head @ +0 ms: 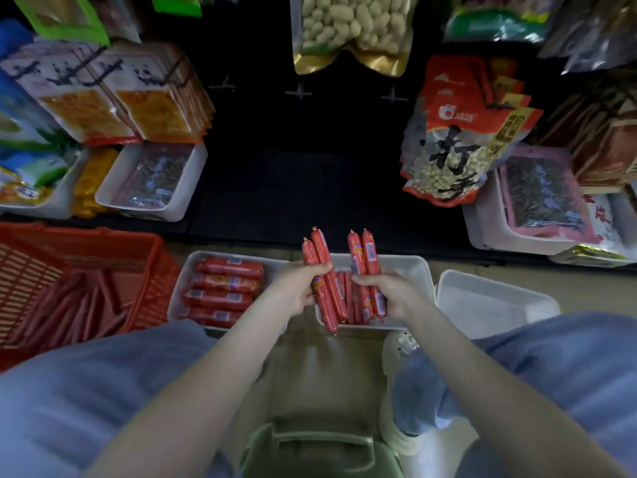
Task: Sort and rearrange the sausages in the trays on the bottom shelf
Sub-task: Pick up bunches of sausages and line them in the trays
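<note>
Sausages (325,284), two thin sticks per hand, are gripped mid-length by the curled fingers (319,269) of the left hand (296,288) and right hand (393,293). Long ends overhang beyond the fingers, with the middle tray (418,270) beneath. Risk: a slick casing may slip free and land askew.

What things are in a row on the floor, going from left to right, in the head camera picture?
Red basket, tray of fat sausages, left hand, right hand (both gripping thin sausages), empty white tray.
</note>
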The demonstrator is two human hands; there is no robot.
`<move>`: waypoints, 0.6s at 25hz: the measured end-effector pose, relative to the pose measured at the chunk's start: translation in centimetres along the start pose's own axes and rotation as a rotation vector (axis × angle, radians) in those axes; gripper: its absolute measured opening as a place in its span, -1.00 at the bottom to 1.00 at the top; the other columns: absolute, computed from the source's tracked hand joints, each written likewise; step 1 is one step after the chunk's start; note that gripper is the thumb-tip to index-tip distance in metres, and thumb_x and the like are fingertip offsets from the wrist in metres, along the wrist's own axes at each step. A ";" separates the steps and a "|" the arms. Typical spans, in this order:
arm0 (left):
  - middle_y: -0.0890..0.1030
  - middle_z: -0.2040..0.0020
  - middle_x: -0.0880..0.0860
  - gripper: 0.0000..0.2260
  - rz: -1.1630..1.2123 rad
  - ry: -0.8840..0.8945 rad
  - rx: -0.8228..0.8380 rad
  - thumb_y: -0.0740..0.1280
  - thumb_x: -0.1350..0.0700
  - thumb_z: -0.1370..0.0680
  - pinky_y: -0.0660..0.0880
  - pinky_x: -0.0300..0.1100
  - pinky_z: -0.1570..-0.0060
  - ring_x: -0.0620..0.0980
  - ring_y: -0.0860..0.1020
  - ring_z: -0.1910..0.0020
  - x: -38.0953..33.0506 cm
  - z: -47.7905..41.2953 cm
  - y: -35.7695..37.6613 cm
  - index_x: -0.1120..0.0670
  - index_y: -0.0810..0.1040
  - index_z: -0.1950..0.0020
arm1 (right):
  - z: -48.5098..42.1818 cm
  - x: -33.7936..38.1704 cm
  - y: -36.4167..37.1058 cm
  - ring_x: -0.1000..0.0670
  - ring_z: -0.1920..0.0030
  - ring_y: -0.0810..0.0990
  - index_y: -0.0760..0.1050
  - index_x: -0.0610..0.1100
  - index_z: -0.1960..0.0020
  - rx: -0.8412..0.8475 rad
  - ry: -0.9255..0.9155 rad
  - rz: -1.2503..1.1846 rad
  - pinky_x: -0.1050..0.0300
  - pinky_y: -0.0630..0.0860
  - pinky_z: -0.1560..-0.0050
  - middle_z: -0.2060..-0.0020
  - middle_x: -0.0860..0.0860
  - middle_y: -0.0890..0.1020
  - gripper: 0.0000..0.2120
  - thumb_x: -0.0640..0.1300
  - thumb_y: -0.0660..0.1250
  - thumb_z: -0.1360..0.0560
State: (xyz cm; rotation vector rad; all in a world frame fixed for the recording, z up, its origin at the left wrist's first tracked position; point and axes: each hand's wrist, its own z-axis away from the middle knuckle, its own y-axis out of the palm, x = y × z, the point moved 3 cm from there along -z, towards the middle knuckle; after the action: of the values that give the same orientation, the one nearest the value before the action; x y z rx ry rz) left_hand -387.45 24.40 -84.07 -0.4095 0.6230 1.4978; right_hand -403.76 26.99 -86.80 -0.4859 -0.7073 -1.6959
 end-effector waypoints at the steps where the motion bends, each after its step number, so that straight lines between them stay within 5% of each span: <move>1: 0.64 0.12 0.08 -0.77 0.009 -0.034 -0.017 0.37 0.20 -0.54 0.52 -0.14 0.26 -0.01 0.61 0.18 0.4 -1.6 -0.4 0.16 0.51 -0.19 | -1.8 -0.6 -1.0 -0.08 0.20 0.68 0.54 -0.21 -0.10 -0.047 0.024 0.021 0.06 0.57 0.22 0.18 -0.13 0.69 -0.76 -0.37 0.35 -0.46; 8: 0.63 0.18 0.09 -0.95 0.082 -0.142 -0.144 0.39 0.23 -0.51 0.56 -0.06 0.09 0.10 0.60 0.08 4.3 -12.2 -4.2 0.11 0.57 0.06 | -14.2 -7.0 -7.2 0.14 0.67 0.42 0.46 -0.20 0.27 -0.315 0.172 0.284 0.36 0.31 0.63 0.66 0.06 0.48 -0.79 -0.43 0.30 -0.47; 11: 0.63 0.10 0.16 -0.94 0.037 -0.176 -0.158 0.38 0.23 -0.52 0.53 0.06 -0.06 0.14 0.60 0.06 5.7 -15.0 -4.9 0.14 0.58 0.02 | -18.1 -9.5 -9.2 0.08 0.59 0.46 0.51 -0.21 0.21 -0.389 0.183 0.393 0.28 0.38 0.51 0.58 0.04 0.50 -0.89 -0.36 0.40 -0.40; 15: 0.61 0.23 0.10 -0.96 -0.033 -0.225 -0.144 0.39 0.22 -0.51 0.51 -0.13 0.19 0.05 0.59 0.24 7.8 -18.0 -4.3 0.10 0.57 0.09 | -22.6 -13.0 -11.4 -0.07 0.49 0.45 0.49 -0.13 0.06 -0.439 0.212 0.478 0.05 0.42 0.44 0.45 -0.09 0.49 -0.74 -0.16 0.43 -0.28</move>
State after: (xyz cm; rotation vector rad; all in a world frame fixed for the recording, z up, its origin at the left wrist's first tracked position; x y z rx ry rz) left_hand -385.82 19.34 -103.40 -0.3531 0.3304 1.5363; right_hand -410.61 22.56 -114.03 -0.7042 -0.0447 -1.4106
